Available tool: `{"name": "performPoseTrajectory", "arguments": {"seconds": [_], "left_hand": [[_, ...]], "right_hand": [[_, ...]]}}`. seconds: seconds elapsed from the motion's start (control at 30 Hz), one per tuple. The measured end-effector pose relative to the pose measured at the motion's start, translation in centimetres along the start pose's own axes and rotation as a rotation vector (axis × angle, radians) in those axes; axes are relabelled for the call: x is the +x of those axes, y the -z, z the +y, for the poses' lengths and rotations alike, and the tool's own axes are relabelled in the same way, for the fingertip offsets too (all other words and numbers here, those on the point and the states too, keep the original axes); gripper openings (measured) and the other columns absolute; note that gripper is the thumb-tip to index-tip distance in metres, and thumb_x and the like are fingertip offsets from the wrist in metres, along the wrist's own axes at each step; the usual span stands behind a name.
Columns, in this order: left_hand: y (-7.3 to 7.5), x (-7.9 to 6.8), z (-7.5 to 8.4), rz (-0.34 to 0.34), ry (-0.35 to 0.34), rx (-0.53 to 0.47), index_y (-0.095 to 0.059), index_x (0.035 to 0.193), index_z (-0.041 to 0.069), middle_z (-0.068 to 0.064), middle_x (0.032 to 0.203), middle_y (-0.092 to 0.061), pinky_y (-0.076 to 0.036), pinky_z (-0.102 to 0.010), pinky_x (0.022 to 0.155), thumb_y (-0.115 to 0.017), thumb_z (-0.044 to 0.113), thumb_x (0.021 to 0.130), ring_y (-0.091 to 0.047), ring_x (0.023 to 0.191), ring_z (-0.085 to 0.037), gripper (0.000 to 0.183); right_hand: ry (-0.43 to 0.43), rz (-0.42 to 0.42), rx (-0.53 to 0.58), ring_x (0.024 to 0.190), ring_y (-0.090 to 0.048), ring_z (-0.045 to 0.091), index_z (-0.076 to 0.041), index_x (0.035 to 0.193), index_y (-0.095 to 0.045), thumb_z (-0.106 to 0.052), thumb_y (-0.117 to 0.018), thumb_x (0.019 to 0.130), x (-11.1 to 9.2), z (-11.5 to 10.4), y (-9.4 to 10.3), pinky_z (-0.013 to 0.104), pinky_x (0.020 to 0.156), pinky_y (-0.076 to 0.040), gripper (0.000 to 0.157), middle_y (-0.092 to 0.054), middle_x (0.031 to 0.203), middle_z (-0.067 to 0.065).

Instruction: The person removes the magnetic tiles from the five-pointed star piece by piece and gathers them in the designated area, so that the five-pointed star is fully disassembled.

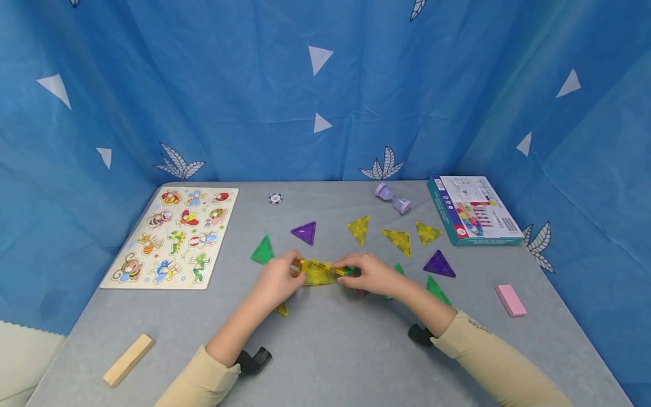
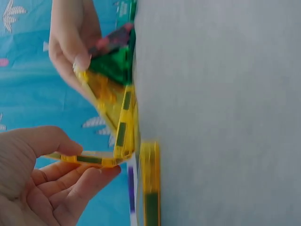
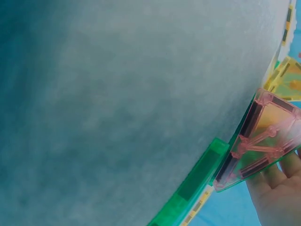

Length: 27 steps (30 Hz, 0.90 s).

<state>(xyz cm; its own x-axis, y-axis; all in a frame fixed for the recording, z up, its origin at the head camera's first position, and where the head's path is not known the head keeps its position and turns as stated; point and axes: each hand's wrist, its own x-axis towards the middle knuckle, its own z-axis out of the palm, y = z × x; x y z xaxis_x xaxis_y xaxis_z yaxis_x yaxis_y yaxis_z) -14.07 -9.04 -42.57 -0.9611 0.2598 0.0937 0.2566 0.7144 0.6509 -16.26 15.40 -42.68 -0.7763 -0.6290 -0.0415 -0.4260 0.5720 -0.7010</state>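
Note:
My left hand (image 1: 277,278) pinches a yellow magnetic tile (image 2: 89,159) between thumb and fingers. That tile meets other translucent yellow tiles (image 1: 317,276) at an angle, low over the table between my hands. On the far side, my right hand (image 1: 370,272) grips the joined pieces, its thumb on the edge of a slanted yellow tile (image 2: 106,96). A green tile (image 2: 113,66) adjoins there, and the right wrist view shows a pink tile (image 3: 263,146) against my right fingers. Another yellow tile (image 1: 282,308) lies partly under my left wrist.
Purple, green and yellow triangles surround my hands, including a purple triangle (image 1: 304,232) and a green triangle (image 1: 263,250). An insect puzzle board (image 1: 216,265) and wooden block (image 1: 129,360) lie left. Beyond are a chip (image 1: 275,198), hourglass (image 1: 393,198) and box (image 1: 475,209); a pink block (image 1: 511,301) sits right.

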Motion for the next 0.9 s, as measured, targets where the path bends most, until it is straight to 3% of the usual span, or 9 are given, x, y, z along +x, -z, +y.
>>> {"name": "performPoseTrajectory", "arguments": {"seconds": [0.17,0.27,0.43,0.57,0.63,0.7,0.9], "left_hand": [[1.4,0.4,-1.1,0.076,0.014,0.006,-0.06,0.09,0.003,-0.009,0.084,-0.065,-0.053,-0.027,0.06,-0.066,0.006,0.078,-0.066,0.073,-0.019,0.014],[2.6,0.5,-1.4,0.082,0.051,-0.052,-0.06,0.09,0.002,-0.01,0.085,-0.064,-0.053,-0.028,0.061,-0.065,0.007,0.078,-0.065,0.073,-0.02,0.014],[4.1,0.5,-1.4,0.043,0.132,-0.301,-0.057,0.093,0.001,-0.012,0.089,-0.065,-0.054,-0.032,0.065,-0.064,0.007,0.082,-0.065,0.077,-0.02,0.014],[4.6,0.3,-0.7,-0.001,0.144,-0.568,-0.054,0.096,-0.003,-0.017,0.093,-0.065,-0.054,-0.041,0.071,-0.062,0.003,0.085,-0.066,0.077,-0.02,0.014],[4.6,0.2,-0.1,-0.012,0.133,-0.706,-0.052,0.097,-0.006,-0.019,0.094,-0.065,-0.053,-0.045,0.072,-0.061,-0.001,0.086,-0.067,0.076,-0.02,0.015],[4.4,0.2,0.7,-0.021,0.109,-0.82,-0.05,0.098,-0.007,-0.021,0.096,-0.065,-0.052,-0.046,0.073,-0.06,-0.003,0.086,-0.067,0.078,-0.02,0.016],[3.7,0.2,2.8,-0.069,0.047,-0.958,-0.049,0.102,-0.004,-0.018,0.104,-0.065,-0.052,-0.044,0.076,-0.062,0.002,0.087,-0.067,0.087,-0.022,0.021]], "right_hand": [[-0.013,-0.013,-0.02,0.085,-0.056,0.008,-0.02,0.122,-0.063,-0.031,-0.063,0.09,-0.1,-0.2,0.0,0.028,0.075,-0.048,0.034,-0.061,0.12,-0.002],[-0.013,-0.018,-0.017,0.084,-0.057,0.008,-0.02,0.122,-0.063,-0.031,-0.062,0.09,-0.2,-0.2,0.1,0.029,0.075,-0.048,0.034,-0.061,0.119,-0.002],[-0.019,-0.011,-0.017,0.087,-0.059,0.011,-0.019,0.123,-0.062,-0.034,-0.062,0.09,-0.3,-0.3,0.1,0.031,0.079,-0.048,0.036,-0.06,0.121,-0.002],[-0.051,0.059,-0.002,0.116,-0.051,0.017,-0.019,0.127,-0.058,-0.046,-0.062,0.086,-0.6,-1.1,0.2,0.04,0.094,-0.043,0.049,-0.055,0.128,-0.002],[-0.082,0.105,0.064,0.125,-0.044,0.019,-0.02,0.13,-0.056,-0.051,-0.062,0.084,-0.8,-1.9,0.2,0.044,0.098,-0.039,0.056,-0.052,0.132,-0.004],[-0.106,0.14,0.189,0.122,-0.047,0.021,-0.019,0.13,-0.054,-0.05,-0.063,0.084,-0.9,-2.8,0.4,0.045,0.096,-0.041,0.056,-0.053,0.13,-0.002],[-0.137,0.256,0.596,0.09,-0.061,0.032,-0.005,0.107,-0.062,-0.031,-0.066,0.087,-1.2,-4.0,0.8,0.047,0.077,-0.051,0.033,-0.066,0.099,0.011]]}}
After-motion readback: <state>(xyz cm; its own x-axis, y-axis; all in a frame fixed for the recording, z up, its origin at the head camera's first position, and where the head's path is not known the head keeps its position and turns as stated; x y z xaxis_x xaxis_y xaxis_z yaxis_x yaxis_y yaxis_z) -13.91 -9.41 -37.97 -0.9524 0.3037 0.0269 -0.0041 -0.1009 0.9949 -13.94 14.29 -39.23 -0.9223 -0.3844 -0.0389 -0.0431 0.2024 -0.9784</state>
